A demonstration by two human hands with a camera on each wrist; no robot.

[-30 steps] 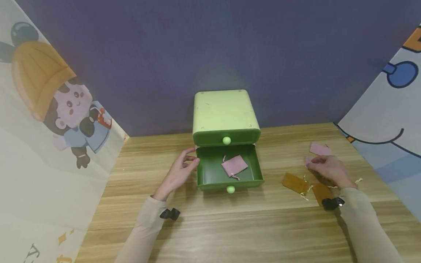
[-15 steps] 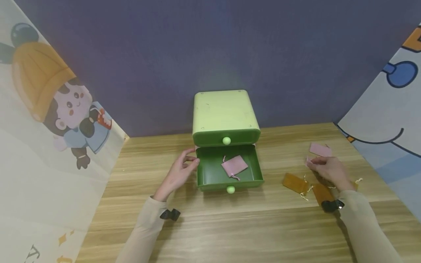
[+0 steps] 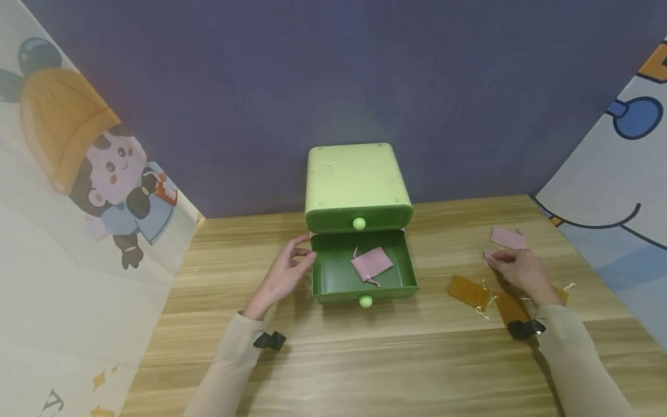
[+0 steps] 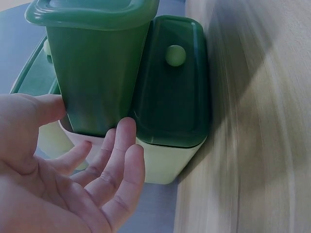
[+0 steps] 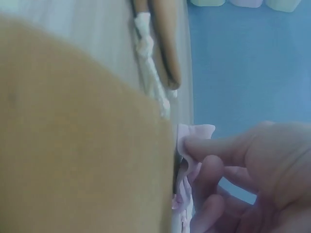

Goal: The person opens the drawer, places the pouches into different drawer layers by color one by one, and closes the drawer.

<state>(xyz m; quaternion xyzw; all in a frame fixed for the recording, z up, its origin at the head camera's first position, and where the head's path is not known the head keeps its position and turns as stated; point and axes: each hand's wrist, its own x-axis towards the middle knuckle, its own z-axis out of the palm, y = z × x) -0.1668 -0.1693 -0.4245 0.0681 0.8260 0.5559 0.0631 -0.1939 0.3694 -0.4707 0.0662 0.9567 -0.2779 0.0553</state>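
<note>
A small pink drawstring pouch (image 3: 489, 258) is pinched between the thumb and fingers of my right hand (image 3: 523, 270); the right wrist view shows its folded cloth (image 5: 195, 132). My left hand (image 3: 283, 273) is at the left side of a pulled-out green drawer (image 3: 333, 281), thumb near its side wall. The left wrist view shows this hand (image 4: 73, 179) with its fingers extended and slightly bent beside the drawer. Inside the drawer lies another pink pouch (image 3: 372, 263). A third pink pouch (image 3: 508, 237) lies just beyond my right hand.
The light green cabinet (image 3: 358, 176) stands against the dark back wall, its upper drawer (image 3: 359, 219) pushed in. Orange-brown pouches with pale strings lie near my right wrist: one to the left (image 3: 469, 291), one partly under it (image 3: 510, 308).
My right hand has drawn back slightly toward me, and the pink pouch at its fingertips has shifted a little with it. My left hand and the drawer stay in place.
</note>
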